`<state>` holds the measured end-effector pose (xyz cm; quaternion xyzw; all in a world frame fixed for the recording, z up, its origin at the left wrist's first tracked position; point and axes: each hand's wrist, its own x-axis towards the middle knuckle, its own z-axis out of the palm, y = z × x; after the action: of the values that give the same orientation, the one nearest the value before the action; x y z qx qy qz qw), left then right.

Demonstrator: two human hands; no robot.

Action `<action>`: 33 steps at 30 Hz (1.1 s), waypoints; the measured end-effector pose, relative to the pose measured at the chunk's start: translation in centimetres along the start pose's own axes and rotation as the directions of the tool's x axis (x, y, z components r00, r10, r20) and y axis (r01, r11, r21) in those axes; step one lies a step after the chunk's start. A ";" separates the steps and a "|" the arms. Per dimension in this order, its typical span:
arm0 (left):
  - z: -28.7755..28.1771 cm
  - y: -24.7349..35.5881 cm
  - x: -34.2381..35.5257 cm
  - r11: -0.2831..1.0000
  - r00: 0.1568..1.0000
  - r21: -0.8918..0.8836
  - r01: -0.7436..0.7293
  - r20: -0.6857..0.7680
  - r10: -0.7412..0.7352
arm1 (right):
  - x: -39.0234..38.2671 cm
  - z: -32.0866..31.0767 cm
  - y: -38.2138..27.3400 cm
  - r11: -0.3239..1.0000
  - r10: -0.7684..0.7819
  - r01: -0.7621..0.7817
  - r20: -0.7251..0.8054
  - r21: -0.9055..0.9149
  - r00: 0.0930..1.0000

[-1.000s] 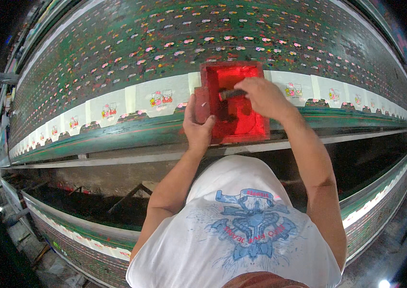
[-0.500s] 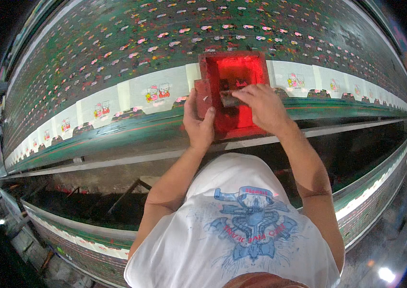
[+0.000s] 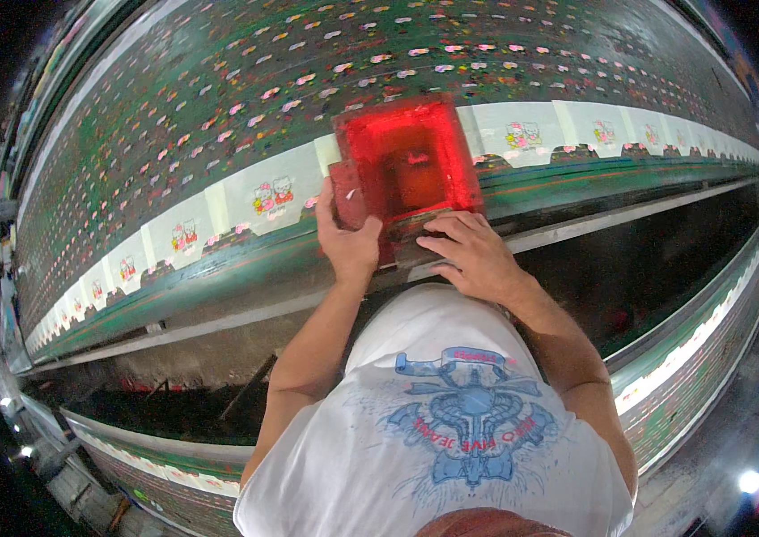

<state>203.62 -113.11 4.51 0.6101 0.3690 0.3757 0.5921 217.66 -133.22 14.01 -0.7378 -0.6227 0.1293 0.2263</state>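
Note:
A red-stained printing screen frame [image 3: 467,170] lies tilted over a row of white printed pieces, with wet red ink [image 3: 397,134] inside it. My left hand [image 3: 350,246] is closed round the dark red block [image 3: 348,192] on the frame's left side, thumb toward me. At the near end of the frame, my right hand [image 3: 473,255] has its fingers curled over a greyish squeegee [image 3: 408,234], which is partly hidden and blurred. White pieces [image 3: 522,134] with pink and red cartoon figures run on both sides of the frame.
A long green table [image 3: 245,134] speckled with ink marks stretches across the far side. Its pale edge rail [image 3: 567,228] runs in front of me, above a dark gap. Behind me stands another similar table [image 3: 156,474] with white pieces along its edge.
The frame has shifted left and turned slightly, my left hand moving with it. My right hand has drawn the squeegee from the frame's middle toward me, to its near end.

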 end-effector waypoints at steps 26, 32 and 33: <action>24.2 2.3 -5.9 0.972 0.985 -0.175 0.157 -0.045 -0.167 | -17.1 -10.0 22.7 0.860 0.320 -0.110 -0.359 0.498 0.877; 24.3 3.0 -6.1 0.978 0.983 -0.130 0.165 -0.054 -0.173 | -16.6 -11.5 22.8 0.949 0.113 0.008 -0.365 0.316 0.924; 24.3 2.9 -6.1 0.979 0.984 -0.128 0.160 -0.058 -0.169 | -16.1 -11.6 22.5 0.963 0.043 0.050 -0.336 0.263 0.941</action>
<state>222.68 -129.49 6.84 0.5267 0.4145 0.3680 0.6445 239.45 -153.76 11.40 -0.7104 -0.5526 0.0833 0.4279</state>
